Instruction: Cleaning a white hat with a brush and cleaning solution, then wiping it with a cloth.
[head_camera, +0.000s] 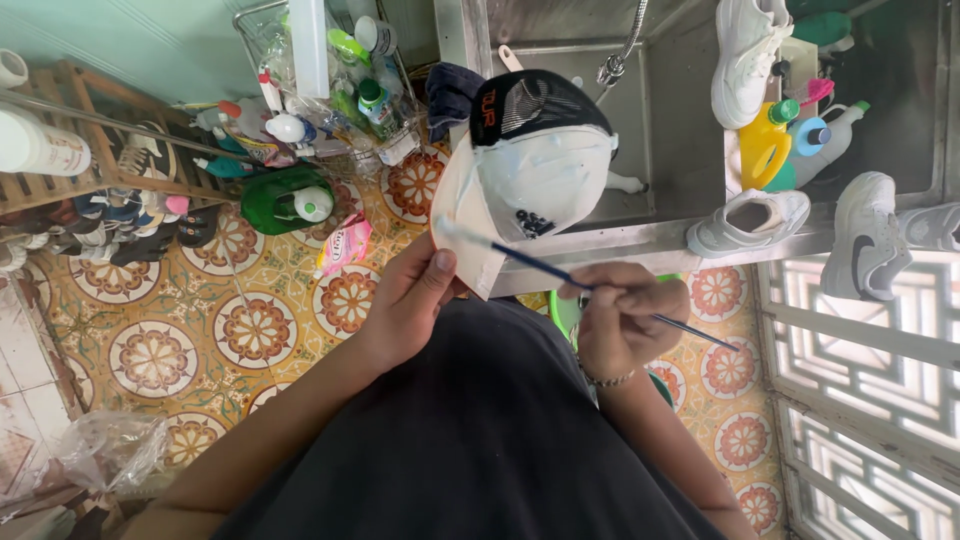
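My left hand (408, 300) grips the brim of a white cap (540, 175) with a black mesh back, holding it up in front of me. My right hand (622, 318) pinches a thin blue-handled brush (560, 273). The brush's pale bristle end lies across the cap's brim near its left edge. A small dark mark shows on the cap's white front panel.
A steel sink (660, 130) lies behind the cap, with white sneakers (750, 222) along its rim and a yellow jug (765, 145) beside them. A wire rack of bottles (330, 90), a green bottle (285, 200), a pink pouch (345, 245) and a shoe shelf (110, 200) stand left on the patterned tiles.
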